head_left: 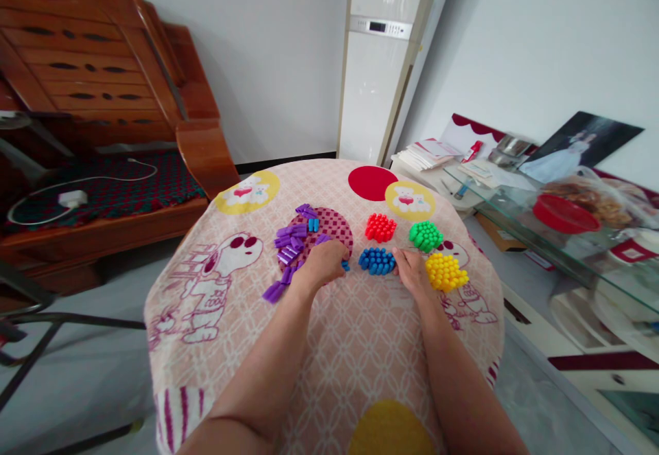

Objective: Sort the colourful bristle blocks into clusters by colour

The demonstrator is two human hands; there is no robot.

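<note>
My left hand point(328, 263) is closed in a pinch on a small blue plastic peg point(345, 265), partly hidden by the fingers. Beside and beyond it lie loose purple pegs point(289, 242), some in joined rows, with a few blue ones point(314, 225) among them. A tight bunch of blue pegs point(376, 261) stands upright between my hands. My right hand point(410, 270) has its curled fingertips against the right side of that bunch. Around it stand similar bunches: red pegs point(380, 227), green pegs point(426, 236) and yellow pegs point(445, 273).
The round table wears a patterned cloth point(360, 331). To the right, a glass-topped cabinet point(546, 235) carries papers, a red bowl point(566, 213) and a photo point(579, 146). A wooden bench point(97, 71) stands at left; a tall white cabinet-like unit point(378, 91) stands behind.
</note>
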